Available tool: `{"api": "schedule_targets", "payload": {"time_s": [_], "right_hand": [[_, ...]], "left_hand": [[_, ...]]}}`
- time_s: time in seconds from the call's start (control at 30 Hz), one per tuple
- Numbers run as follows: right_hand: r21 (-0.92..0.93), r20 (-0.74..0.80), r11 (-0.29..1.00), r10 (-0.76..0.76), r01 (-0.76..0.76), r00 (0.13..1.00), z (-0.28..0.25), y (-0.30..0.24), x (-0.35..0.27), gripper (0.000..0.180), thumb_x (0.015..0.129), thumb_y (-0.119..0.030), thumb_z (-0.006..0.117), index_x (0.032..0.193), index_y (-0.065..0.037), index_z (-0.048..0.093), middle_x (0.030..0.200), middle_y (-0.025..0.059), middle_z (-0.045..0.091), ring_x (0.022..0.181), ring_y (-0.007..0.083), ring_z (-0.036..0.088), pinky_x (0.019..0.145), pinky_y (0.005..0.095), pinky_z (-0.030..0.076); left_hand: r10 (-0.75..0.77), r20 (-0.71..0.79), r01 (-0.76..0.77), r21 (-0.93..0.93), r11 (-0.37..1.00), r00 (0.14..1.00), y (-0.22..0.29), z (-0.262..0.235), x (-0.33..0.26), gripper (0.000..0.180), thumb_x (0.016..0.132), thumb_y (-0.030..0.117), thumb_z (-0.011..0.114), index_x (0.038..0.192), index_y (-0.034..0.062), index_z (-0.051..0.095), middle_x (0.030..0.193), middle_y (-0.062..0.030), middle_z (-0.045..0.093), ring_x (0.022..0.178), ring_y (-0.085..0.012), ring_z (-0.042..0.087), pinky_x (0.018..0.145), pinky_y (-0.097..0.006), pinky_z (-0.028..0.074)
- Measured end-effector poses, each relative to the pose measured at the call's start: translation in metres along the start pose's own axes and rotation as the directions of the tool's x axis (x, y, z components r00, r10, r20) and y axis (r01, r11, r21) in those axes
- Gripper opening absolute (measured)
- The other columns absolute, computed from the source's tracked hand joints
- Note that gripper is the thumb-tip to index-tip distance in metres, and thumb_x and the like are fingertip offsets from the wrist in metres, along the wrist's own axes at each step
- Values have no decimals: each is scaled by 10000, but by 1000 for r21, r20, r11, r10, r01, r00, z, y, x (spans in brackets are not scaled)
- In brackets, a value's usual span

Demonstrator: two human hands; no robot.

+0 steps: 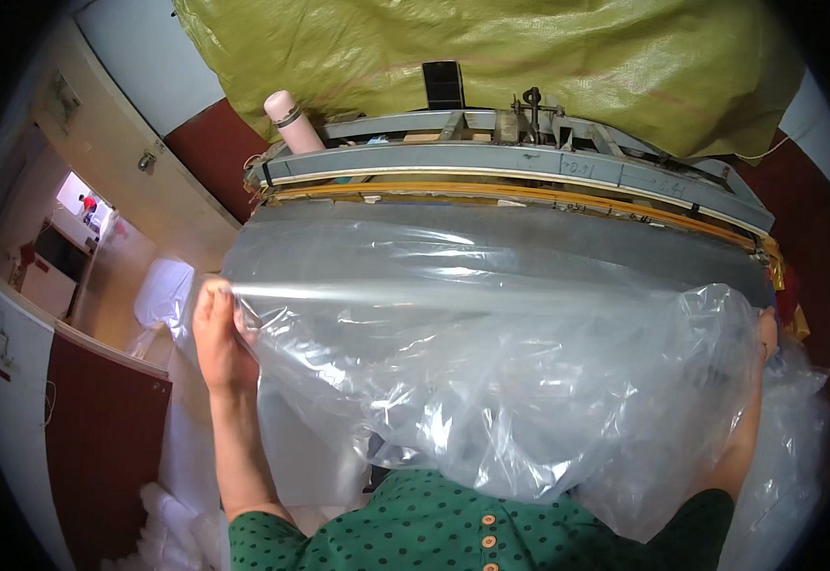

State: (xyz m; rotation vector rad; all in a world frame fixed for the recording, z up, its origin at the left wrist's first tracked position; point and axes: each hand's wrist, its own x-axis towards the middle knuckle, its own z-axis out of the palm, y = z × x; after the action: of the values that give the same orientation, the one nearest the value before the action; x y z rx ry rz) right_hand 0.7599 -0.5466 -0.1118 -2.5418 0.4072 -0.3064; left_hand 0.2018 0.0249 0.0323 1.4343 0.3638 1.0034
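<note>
A wide sheet of clear plastic film (491, 362) stretches between my two hands, crumpled and shiny in its lower part. My left hand (217, 328) is closed on the film's left edge, fingers curled at the top corner. On the other side, my right hand (767, 333) grips the right edge, partly hidden behind bunched film. The film's upper edge runs nearly straight across, over the dark flat bed (529, 243) of a bench machine. Its lower folds hang against my green dotted top.
Behind the bed runs a long grey metal bar frame (415, 160) with an orange strip (491, 190). A pink bottle (293, 124) and a black phone (443, 86) stand at the back, before a yellow-green woven sheet (529, 48). More clear film (786, 457) hangs at right; an open door (120, 124) is at left.
</note>
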Motion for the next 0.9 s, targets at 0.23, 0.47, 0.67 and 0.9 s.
{"api": "schedule_targets", "payload": {"time_s": [0.23,0.47,0.67,0.9], "right_hand": [[-316,-70,930,-223,191,972,10,12,2,296,886,-199,354,1054,-4,501,1076,207,577,1032,358,535,845,427,410],[-218,-145,947,-271,236,952,16,17,3,266,878,-156,362,1042,-3,505,1028,228,580,1001,392,527,823,433,410],[-206,-170,921,-367,332,914,9,50,28,335,907,-280,380,935,18,530,917,232,599,877,406,555,736,454,410],[110,-103,895,-422,432,901,54,39,55,328,850,-321,568,779,-5,516,633,104,480,625,195,431,607,337,397]], "left_hand": [[-336,-60,331,-81,940,940,-48,38,-92,943,680,545,690,1341,43,243,1257,-146,428,1191,-277,395,998,-400,324],[-492,-204,531,240,813,846,-105,9,-178,166,804,9,522,963,13,568,986,-72,580,929,-155,528,807,-269,408],[-49,-774,122,36,992,632,-36,-95,-10,112,902,150,398,839,135,489,688,28,433,628,-72,430,535,-217,372],[652,60,129,963,-238,756,15,-130,189,89,802,116,556,806,27,550,738,-130,539,728,-295,555,647,-397,427]]}}
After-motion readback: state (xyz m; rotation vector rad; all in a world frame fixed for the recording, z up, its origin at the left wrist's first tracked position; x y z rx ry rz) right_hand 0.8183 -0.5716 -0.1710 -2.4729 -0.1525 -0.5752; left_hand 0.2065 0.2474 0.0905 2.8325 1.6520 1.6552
